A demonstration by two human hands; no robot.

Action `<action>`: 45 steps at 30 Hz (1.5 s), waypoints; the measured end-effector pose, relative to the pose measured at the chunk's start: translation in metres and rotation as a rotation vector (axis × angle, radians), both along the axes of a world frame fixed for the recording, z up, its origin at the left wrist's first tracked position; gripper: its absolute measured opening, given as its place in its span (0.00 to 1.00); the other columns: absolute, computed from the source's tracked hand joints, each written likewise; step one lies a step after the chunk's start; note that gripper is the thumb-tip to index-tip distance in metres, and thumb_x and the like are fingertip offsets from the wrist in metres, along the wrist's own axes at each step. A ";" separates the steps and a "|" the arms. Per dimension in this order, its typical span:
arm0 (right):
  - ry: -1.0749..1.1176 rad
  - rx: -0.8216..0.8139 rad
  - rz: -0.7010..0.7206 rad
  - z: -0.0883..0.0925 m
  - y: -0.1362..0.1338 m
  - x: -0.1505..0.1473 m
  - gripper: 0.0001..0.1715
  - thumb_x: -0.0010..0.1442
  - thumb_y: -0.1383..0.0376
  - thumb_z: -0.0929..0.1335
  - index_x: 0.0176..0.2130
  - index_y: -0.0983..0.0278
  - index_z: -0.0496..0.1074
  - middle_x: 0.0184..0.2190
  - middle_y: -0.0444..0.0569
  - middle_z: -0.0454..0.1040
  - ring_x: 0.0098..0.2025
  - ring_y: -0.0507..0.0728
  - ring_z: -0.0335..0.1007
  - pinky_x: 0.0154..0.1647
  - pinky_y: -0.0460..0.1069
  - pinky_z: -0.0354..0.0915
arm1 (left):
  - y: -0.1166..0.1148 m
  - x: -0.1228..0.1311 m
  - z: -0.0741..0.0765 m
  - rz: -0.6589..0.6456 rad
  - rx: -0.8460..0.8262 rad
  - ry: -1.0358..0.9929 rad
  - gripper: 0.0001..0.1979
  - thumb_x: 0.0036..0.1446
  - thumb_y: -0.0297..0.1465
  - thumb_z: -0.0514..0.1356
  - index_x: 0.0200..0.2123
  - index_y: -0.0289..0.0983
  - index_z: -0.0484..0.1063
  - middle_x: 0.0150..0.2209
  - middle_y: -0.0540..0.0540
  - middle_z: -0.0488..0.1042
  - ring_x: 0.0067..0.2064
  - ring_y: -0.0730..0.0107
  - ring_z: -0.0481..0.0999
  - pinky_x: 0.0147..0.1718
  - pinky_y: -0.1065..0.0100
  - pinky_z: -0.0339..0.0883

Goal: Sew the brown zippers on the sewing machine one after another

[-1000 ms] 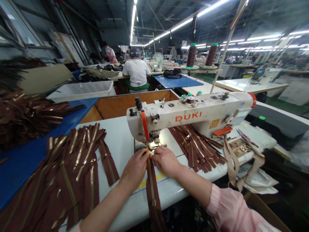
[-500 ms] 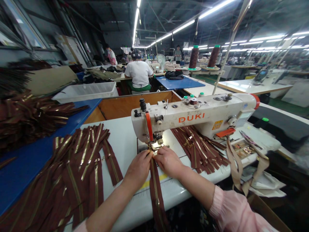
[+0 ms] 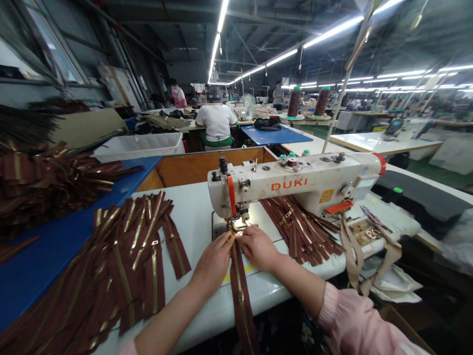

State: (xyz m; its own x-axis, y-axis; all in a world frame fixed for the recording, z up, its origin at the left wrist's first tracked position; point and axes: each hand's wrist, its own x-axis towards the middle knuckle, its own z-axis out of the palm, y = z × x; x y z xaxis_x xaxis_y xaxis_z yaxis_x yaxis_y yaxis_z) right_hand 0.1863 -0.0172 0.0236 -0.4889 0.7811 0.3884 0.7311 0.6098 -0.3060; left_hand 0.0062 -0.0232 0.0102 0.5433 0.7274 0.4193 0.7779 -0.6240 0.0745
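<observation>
The brown zipper (image 3: pixel 239 291) with brass teeth runs from under the presser foot (image 3: pixel 234 226) of the DUKI sewing machine (image 3: pixel 295 183) and drops over the front edge of the worktop (image 3: pixel 186 217). The left grip (image 3: pixel 214 257) and right grip (image 3: pixel 259 248), nearly touching, are closed on it just before the foot. A zipper pile (image 3: pixel 121 266) lies close on the left, a second zipper pile (image 3: pixel 299 229) on the right, leaving a narrow strip of room between.

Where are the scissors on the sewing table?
In the head view, the scissors lie right of the DUKI sewing machine, beside a tray of metal fittings and tan straps.
</observation>
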 end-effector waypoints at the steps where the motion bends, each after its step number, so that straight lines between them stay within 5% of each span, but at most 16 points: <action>1: 0.025 -0.021 -0.003 0.000 -0.006 0.002 0.07 0.62 0.70 0.64 0.38 0.64 0.73 0.33 0.48 0.69 0.39 0.56 0.60 0.40 0.49 0.59 | -0.012 0.000 0.000 -0.025 0.004 0.002 0.21 0.57 0.20 0.46 0.51 0.32 0.69 0.52 0.36 0.72 0.54 0.57 0.71 0.50 0.54 0.69; 5: 0.128 -0.084 0.016 -0.006 -0.037 0.008 0.08 0.61 0.71 0.64 0.36 0.63 0.73 0.33 0.48 0.68 0.39 0.56 0.60 0.40 0.49 0.59 | -0.067 0.001 -0.002 -0.175 0.002 0.004 0.22 0.59 0.22 0.47 0.55 0.34 0.66 0.52 0.38 0.72 0.55 0.58 0.70 0.52 0.57 0.68; 9: 0.204 -0.122 -0.022 -0.009 -0.055 0.008 0.10 0.61 0.72 0.64 0.36 0.63 0.74 0.33 0.48 0.68 0.39 0.56 0.60 0.40 0.50 0.59 | -0.094 0.008 -0.004 -0.142 0.003 -0.013 0.22 0.58 0.21 0.45 0.54 0.32 0.66 0.51 0.38 0.73 0.53 0.59 0.72 0.50 0.59 0.70; 22: 0.200 -0.113 -0.100 -0.013 -0.054 0.003 0.11 0.62 0.72 0.63 0.34 0.63 0.74 0.32 0.49 0.67 0.38 0.56 0.60 0.40 0.50 0.60 | -0.077 0.034 0.003 -0.016 -0.066 -0.084 0.20 0.58 0.20 0.46 0.51 0.34 0.67 0.47 0.38 0.75 0.45 0.59 0.75 0.46 0.56 0.72; 33: 0.213 -0.111 -0.082 -0.011 -0.055 0.004 0.14 0.64 0.70 0.61 0.33 0.64 0.74 0.32 0.50 0.67 0.38 0.57 0.60 0.38 0.50 0.59 | -0.079 0.037 0.014 -0.052 -0.139 -0.142 0.16 0.59 0.20 0.47 0.45 0.33 0.70 0.44 0.38 0.74 0.44 0.60 0.73 0.45 0.57 0.72; 45: -0.222 -0.047 -0.049 0.004 -0.057 0.001 0.04 0.62 0.70 0.65 0.38 0.64 0.70 0.34 0.49 0.68 0.39 0.59 0.59 0.36 0.52 0.58 | -0.080 0.033 0.019 -0.090 -0.192 -0.197 0.14 0.60 0.21 0.47 0.36 0.36 0.71 0.37 0.43 0.74 0.41 0.61 0.73 0.42 0.57 0.72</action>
State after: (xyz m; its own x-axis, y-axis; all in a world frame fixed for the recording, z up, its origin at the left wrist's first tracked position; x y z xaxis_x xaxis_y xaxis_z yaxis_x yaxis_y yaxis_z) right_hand 0.1872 -0.0742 0.0273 -0.5189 0.8209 0.2385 0.8122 0.5604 -0.1619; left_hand 0.0391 -0.1033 0.0288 0.5308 0.7564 0.3821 0.6793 -0.6494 0.3419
